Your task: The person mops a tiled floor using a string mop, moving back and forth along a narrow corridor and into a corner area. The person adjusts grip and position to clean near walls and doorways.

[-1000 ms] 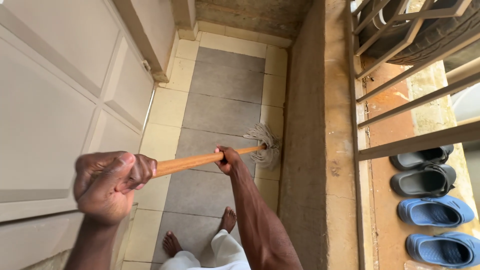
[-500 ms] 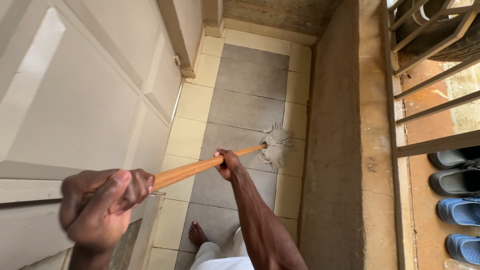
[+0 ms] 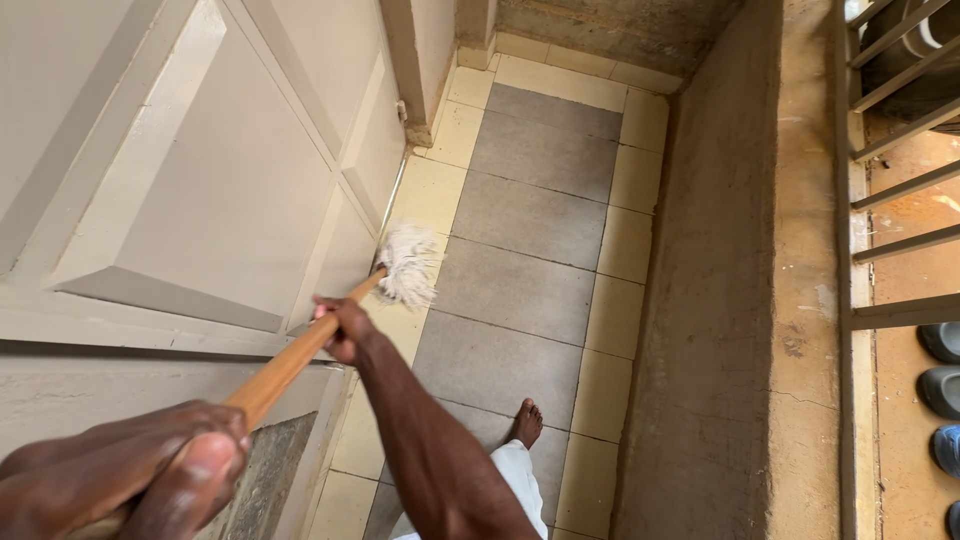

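I'm gripping the wooden mop handle (image 3: 300,350) with both fists closed, left hand (image 3: 120,480) at the top and right hand (image 3: 345,328) lower, pressing the string mop head (image 3: 408,265) onto cream edge tiles (image 3: 425,195) beside the door (image 3: 170,190), while the grey centre tiles (image 3: 520,225) are looking dry, apparently unmopped.

Tiled floor (image 3: 520,290): grey tiles down the centre, cream tiles along both edges, running from top centre to bottom. White string mop head (image 3: 408,263) rests on left cream border, mid-frame. Bare foot (image 3: 526,421) on grey tile, lower centre.
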